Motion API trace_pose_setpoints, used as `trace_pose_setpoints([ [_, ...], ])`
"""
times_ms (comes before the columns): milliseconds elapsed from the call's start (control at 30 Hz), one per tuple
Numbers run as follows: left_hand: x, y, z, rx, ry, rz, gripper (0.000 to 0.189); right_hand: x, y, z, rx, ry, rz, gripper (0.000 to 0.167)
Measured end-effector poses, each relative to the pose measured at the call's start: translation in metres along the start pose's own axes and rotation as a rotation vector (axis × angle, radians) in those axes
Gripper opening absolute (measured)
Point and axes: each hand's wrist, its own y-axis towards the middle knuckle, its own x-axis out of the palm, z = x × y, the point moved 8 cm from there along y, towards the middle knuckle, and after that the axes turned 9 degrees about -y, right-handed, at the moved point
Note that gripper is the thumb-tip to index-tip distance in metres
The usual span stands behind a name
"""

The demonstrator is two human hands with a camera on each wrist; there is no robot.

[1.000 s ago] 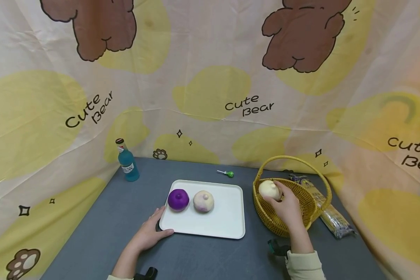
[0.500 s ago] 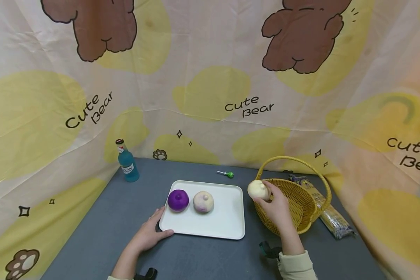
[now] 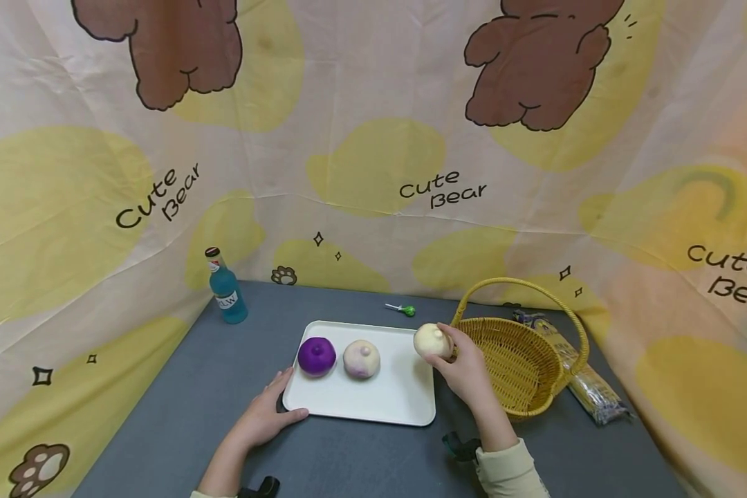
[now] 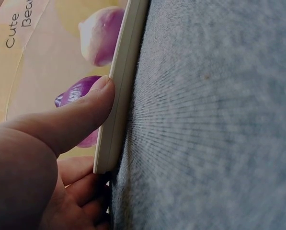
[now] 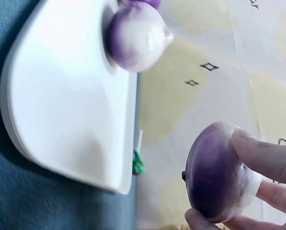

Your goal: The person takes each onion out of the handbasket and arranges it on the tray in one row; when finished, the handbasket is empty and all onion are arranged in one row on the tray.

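In the head view, my right hand (image 3: 463, 370) holds a white-and-purple, onion-shaped vegetable (image 3: 433, 342) over the right edge of a white tray (image 3: 404, 398). From the right wrist, this vegetable (image 5: 214, 175) shows a dark purple underside with a small dark nub, thumb on one side and fingers on the other. My left hand (image 3: 264, 415) holds the tray's near left corner, thumb (image 4: 102, 93) on the front rim and fingers along the left side. On the tray sit a deep purple vegetable (image 3: 317, 357) and a pale one (image 3: 362, 359) with purple patches.
A yellow wicker basket (image 3: 523, 366) with a tall handle stands right of the tray. Behind it lies a long plastic-wrapped packet (image 3: 588, 380). A blue bottle (image 3: 228, 294) stands at the back left, and a green lollipop (image 3: 407, 310) lies behind the tray. A patterned cloth (image 3: 361, 166) hangs behind the table.
My right hand has carried the vegetable leftward from above the basket to the tray's right edge. The left hand and the tray have stayed in place.
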Motion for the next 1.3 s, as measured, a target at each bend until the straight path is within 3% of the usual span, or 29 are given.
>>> trace_pose_setpoints([
  [367, 0.000, 0.000, -0.001, -0.004, -0.003, 0.001, 0.104, 0.027, 0.002, -0.007, -0.051, -0.014, 0.006, 0.066],
  [800, -0.001, 0.000, 0.000, -0.004, 0.004, -0.003, 0.103, 0.065, 0.004, 0.003, -0.020, -0.026, -0.097, 0.065],
  [1300, 0.000, 0.000, 0.002, -0.004, 0.002, -0.006, 0.103, 0.074, 0.005, 0.007, 0.000, -0.020, -0.155, 0.072],
])
